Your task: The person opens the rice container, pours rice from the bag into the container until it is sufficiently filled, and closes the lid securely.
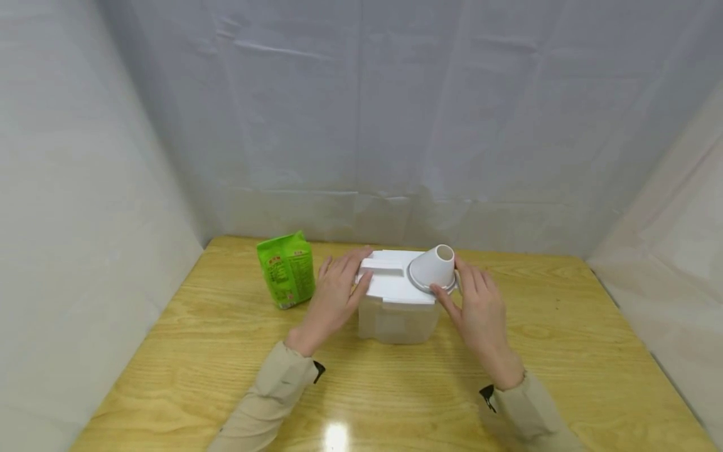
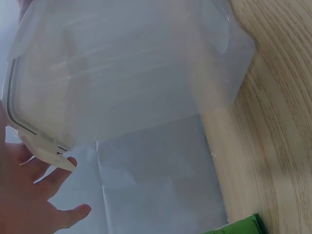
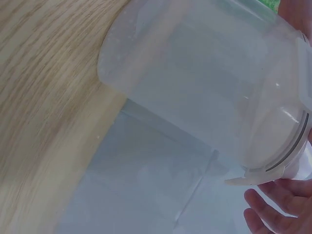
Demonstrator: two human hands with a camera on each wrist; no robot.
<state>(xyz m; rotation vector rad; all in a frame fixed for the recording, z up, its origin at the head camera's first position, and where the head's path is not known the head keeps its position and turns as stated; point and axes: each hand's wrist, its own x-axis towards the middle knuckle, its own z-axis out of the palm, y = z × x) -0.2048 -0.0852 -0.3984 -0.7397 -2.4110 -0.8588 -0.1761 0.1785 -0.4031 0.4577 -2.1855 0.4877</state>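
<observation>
A translucent plastic storage container [image 1: 398, 321] stands on the table under a white lid [image 1: 390, 287] with a raised handle [image 1: 384, 266]. On the lid's right end sits a white cone-shaped cap [image 1: 433, 269] with an open top. My left hand [image 1: 337, 290] holds the lid's left end, and its fingertips touch a flap-like side latch [image 2: 46, 150] in the left wrist view. At the opposite end my right hand [image 1: 477, 307] holds the lid beside the cone, thumb in front. The right wrist view shows its fingers near another side latch [image 3: 248, 179], folded outward. Nothing shows inside the container.
A green printed packet [image 1: 287, 270] stands on the wooden table [image 1: 536, 339], left of the container and close to my left hand. Pale sheeting [image 1: 361, 125] hangs behind the table and along both sides.
</observation>
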